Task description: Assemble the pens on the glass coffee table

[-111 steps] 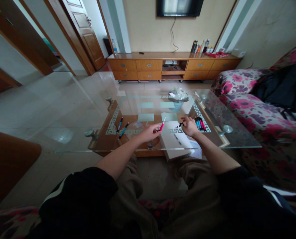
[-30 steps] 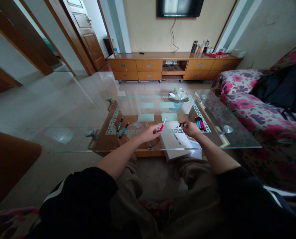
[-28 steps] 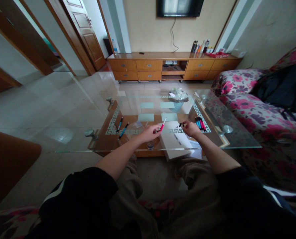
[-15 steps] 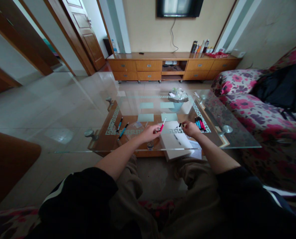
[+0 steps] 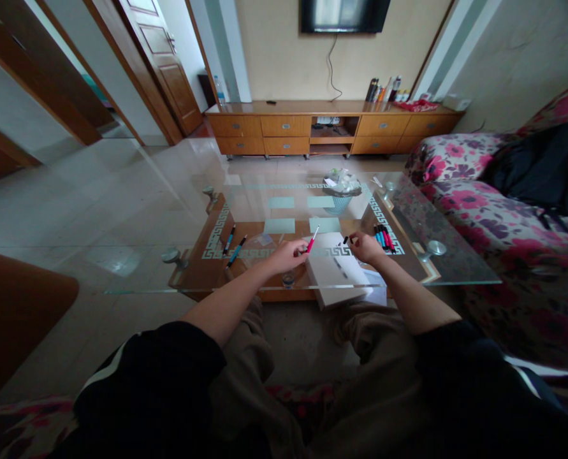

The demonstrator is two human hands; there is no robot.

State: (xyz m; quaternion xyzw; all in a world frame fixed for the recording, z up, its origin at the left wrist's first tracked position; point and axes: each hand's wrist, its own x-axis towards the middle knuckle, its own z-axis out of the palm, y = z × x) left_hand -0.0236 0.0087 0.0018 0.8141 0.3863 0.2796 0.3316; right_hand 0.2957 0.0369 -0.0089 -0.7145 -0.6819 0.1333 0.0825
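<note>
My left hand [image 5: 288, 255] is closed on a pinkish-red pen barrel [image 5: 310, 245], tilted up, with a thin white refill [image 5: 317, 231] standing out of its top. Across from it, my right hand [image 5: 366, 246] pinches a small black pen part [image 5: 345, 240]; whether it is a cap or a grip I cannot tell. A gap separates the two pieces. Beyond my right hand lies a row of several blue and red pens [image 5: 385, 238] with black ends. Two blue-and-black pens, one nearer [image 5: 236, 251] and one farther [image 5: 229, 239], rest left of my left hand.
The glass table [image 5: 460, 273] has exposed edges and metal supports. Through or on it show a white box [image 5: 326, 274], papers [image 5: 375, 293] and a small round glass-like item [image 5: 288, 279]. A filled waste basket [image 5: 340, 203] stands beyond. The flowered sofa [image 5: 456, 197] is at right.
</note>
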